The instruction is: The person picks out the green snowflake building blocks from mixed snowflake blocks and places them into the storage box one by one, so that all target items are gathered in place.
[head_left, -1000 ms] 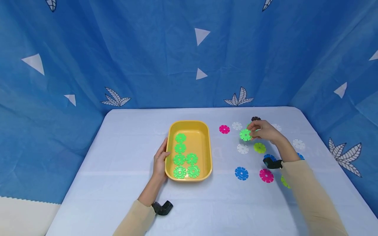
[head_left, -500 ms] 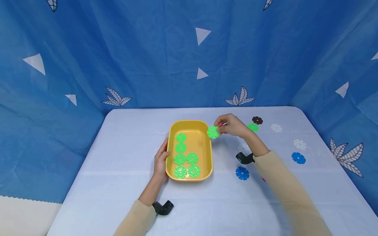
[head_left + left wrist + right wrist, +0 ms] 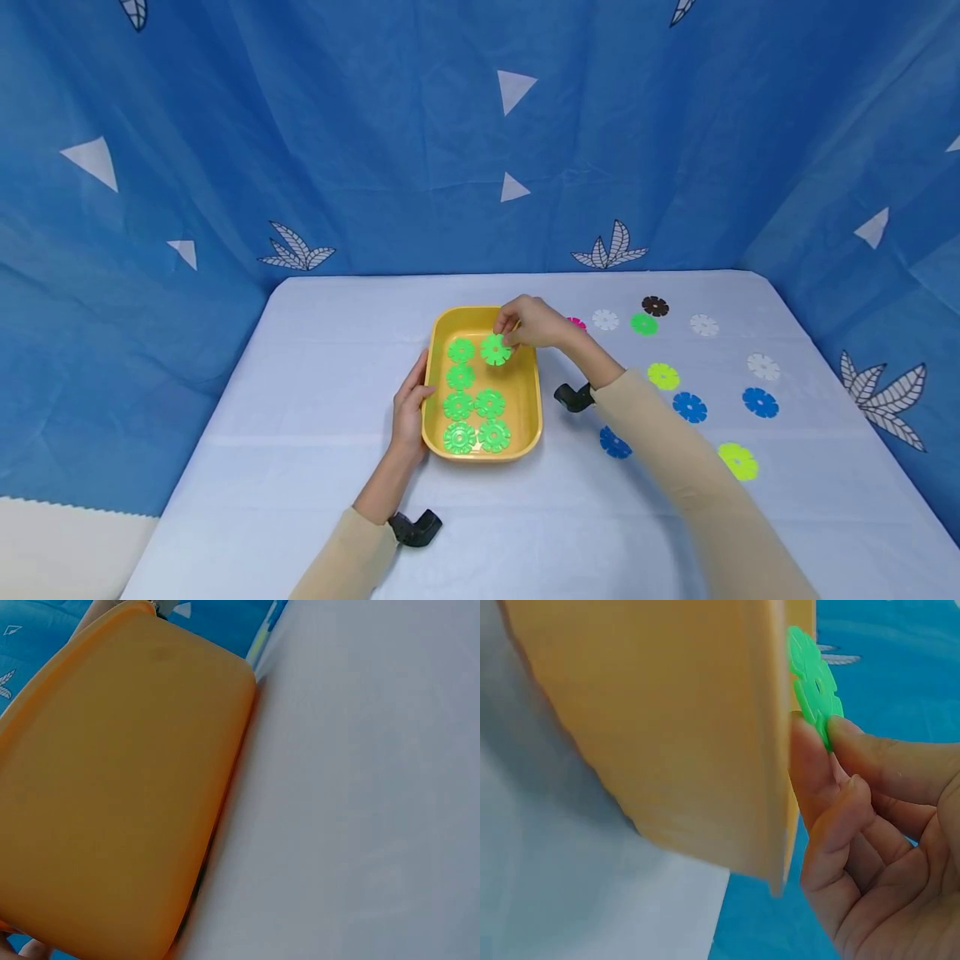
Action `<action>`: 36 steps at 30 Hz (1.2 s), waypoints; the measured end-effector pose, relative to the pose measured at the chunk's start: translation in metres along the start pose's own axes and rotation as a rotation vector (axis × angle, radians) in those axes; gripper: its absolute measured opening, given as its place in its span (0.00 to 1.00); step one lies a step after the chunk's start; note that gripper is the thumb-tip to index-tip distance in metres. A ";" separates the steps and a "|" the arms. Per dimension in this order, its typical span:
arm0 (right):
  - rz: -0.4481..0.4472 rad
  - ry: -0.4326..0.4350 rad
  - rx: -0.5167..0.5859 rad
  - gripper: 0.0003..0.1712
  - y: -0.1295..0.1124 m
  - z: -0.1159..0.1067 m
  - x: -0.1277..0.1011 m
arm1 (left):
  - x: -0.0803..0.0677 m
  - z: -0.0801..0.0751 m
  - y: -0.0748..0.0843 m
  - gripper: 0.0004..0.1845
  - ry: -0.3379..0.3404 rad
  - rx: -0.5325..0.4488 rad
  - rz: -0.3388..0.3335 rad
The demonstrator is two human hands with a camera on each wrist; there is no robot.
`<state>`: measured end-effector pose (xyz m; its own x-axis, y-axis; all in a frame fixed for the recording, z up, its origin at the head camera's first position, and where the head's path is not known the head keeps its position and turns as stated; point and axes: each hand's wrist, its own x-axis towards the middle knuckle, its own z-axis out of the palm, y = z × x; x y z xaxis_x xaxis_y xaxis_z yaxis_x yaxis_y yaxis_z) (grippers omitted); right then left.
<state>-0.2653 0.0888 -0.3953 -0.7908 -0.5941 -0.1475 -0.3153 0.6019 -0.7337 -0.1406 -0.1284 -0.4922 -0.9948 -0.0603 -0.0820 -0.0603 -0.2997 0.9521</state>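
Note:
My right hand (image 3: 528, 322) pinches a green notched plastic disc (image 3: 495, 350) between thumb and fingers, over the upper right part of a yellow tray (image 3: 536, 400). In the right wrist view the same disc (image 3: 816, 682) tilts at the tray's rim (image 3: 778, 750). My left hand (image 3: 409, 410) grips the tray's left side, thumb over the rim and fingers along the outer wall. Inside the tray several green discs (image 3: 460, 406) lie flat, in a column at the left and a shorter one at the lower right. The left wrist view is mostly the tray's outer wall (image 3: 127, 780).
Loose discs lie on the white table (image 3: 300, 400) right of the tray: one green (image 3: 644, 324), one dark brown (image 3: 655, 306), several white (image 3: 763, 367), several blue (image 3: 761, 402), two yellow-green (image 3: 663, 376) and a partly hidden pink one (image 3: 576, 323). A blue curtain (image 3: 420, 150) hangs behind.
My right hand has carried the green disc leftward from among the loose discs to over the tray. My left hand stays on the tray's side.

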 end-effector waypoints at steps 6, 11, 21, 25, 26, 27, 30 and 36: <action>-0.027 -0.067 -0.073 0.06 0.000 0.012 0.014 | -0.001 0.000 0.000 0.34 0.003 0.002 -0.007; 0.003 -0.132 -0.101 0.06 0.001 0.016 0.020 | -0.002 0.001 0.002 0.33 0.002 -0.012 -0.016; 0.070 -0.192 -0.246 0.08 -0.005 0.022 0.025 | -0.003 0.001 0.004 0.33 0.002 -0.006 -0.016; 0.103 -0.200 -0.287 0.09 -0.006 0.026 0.027 | -0.003 0.000 0.004 0.33 0.001 0.001 -0.013; 0.108 -0.201 -0.303 0.09 -0.006 0.026 0.027 | -0.003 0.000 0.003 0.33 0.001 0.002 -0.012; 0.112 -0.202 -0.318 0.09 -0.006 0.027 0.028 | -0.003 0.000 0.003 0.33 0.001 0.002 -0.012; 0.112 -0.206 -0.362 0.09 -0.006 0.029 0.029 | -0.003 0.000 0.003 0.34 -0.001 0.005 -0.007; 0.102 -0.223 -0.391 0.10 -0.005 0.033 0.030 | -0.003 0.000 0.003 0.34 -0.008 0.002 -0.005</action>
<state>-0.2703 0.0506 -0.4183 -0.7093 -0.5960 -0.3763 -0.4500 0.7938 -0.4091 -0.1382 -0.1290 -0.4888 -0.9951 -0.0513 -0.0840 -0.0651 -0.2979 0.9524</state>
